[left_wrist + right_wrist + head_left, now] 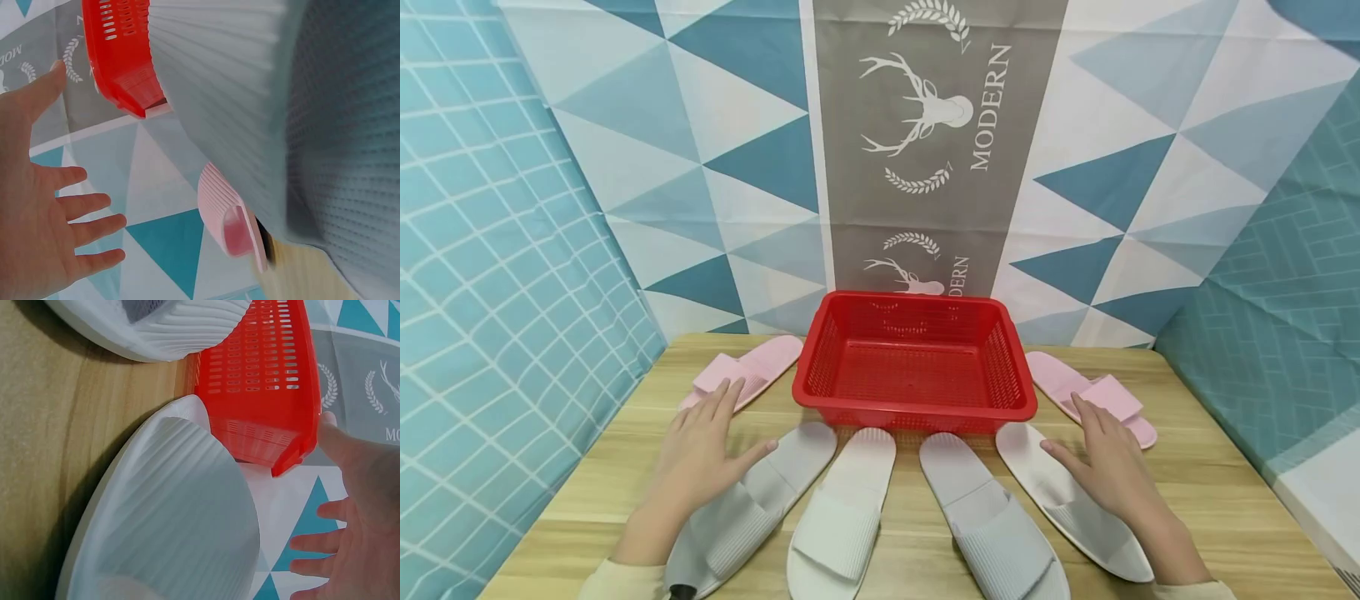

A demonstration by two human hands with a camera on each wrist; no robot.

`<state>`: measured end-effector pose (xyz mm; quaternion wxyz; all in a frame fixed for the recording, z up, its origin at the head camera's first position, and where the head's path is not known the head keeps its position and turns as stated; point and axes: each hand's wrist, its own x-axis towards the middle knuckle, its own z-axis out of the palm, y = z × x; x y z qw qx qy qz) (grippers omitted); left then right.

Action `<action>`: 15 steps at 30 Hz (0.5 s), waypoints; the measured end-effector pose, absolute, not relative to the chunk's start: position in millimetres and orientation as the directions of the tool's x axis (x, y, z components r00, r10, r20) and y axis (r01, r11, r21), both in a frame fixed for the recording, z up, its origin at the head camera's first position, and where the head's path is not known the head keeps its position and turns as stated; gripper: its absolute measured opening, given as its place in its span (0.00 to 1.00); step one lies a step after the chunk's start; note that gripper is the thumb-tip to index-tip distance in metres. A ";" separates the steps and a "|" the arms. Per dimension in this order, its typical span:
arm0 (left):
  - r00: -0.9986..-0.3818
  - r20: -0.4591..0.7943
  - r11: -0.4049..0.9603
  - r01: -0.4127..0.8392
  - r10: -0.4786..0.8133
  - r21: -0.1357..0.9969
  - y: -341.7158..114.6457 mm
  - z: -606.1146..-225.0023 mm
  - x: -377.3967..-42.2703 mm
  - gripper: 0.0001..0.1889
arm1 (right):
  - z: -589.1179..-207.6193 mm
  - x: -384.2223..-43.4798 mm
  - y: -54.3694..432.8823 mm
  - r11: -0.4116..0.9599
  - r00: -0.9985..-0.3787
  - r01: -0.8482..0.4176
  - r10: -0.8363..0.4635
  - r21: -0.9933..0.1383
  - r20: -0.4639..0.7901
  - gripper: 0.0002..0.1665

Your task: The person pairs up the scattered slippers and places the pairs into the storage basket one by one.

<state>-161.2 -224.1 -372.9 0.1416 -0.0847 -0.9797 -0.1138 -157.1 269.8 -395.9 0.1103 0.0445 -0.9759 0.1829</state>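
Observation:
My left hand (pixel 696 462) is held over the left grey slipper (pixel 790 462), fingers straight and spread, its fingertips near the left pink slipper (pixel 775 357). In the left wrist view the grey slipper's ribbed strap (pixel 219 81) stands apart from the palm. My right hand (pixel 1112 467) hovers above the right white slipper (pixel 1037 467), thumb held away from the other fingers. Just past its fingertips lies the right pink slipper (pixel 1108 398). Between the hands lie another white slipper (pixel 846 525) and another grey slipper (pixel 992 525). Neither hand holds anything.
A red perforated basket (pixel 917 414) stands at the middle back of the wooden table (pixel 917 533), behind the white and grey slippers. Patterned cloth (pixel 760 208) hangs behind the table. Blue tiled sheeting (pixel 497 275) rises on the left and a teal sheet (pixel 1292 333) on the right.

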 end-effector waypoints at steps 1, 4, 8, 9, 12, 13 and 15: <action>-0.945 0.297 0.960 0.199 0.135 0.197 -223.6 -372.1 -161.4 0.50 | -395.7 -157.9 269.2 0.929 -0.971 -0.128 -0.046 -0.348 0.233 0.54; -0.940 0.308 0.959 0.210 0.146 0.188 -222.4 -371.5 -163.0 0.49 | -394.9 -159.7 267.9 0.925 -0.973 -0.126 -0.045 -0.358 0.226 0.54; -0.933 0.322 0.957 0.228 0.162 0.179 -220.5 -371.0 -164.5 0.47 | -394.4 -161.2 267.9 0.922 -0.974 -0.131 -0.050 -0.366 0.223 0.53; -0.932 0.322 0.956 0.231 0.166 0.178 -219.8 -370.3 -164.5 0.47 | -394.3 -160.9 268.2 0.922 -0.973 -0.131 -0.051 -0.364 0.223 0.53; -0.936 0.312 0.957 0.228 0.166 0.176 -217.8 -369.6 -164.2 0.46 | -394.5 -160.3 269.2 0.922 -0.974 -0.132 -0.053 -0.364 0.221 0.51; -0.937 0.309 0.957 0.227 0.165 0.179 -217.2 -369.8 -164.4 0.46 | -394.7 -160.2 269.7 0.921 -0.973 -0.134 -0.053 -0.367 0.223 0.51; -0.938 0.306 0.955 0.228 0.164 0.189 -215.3 -371.5 -164.8 0.46 | -395.5 -160.2 271.1 0.916 -0.974 -0.135 -0.053 -0.376 0.222 0.49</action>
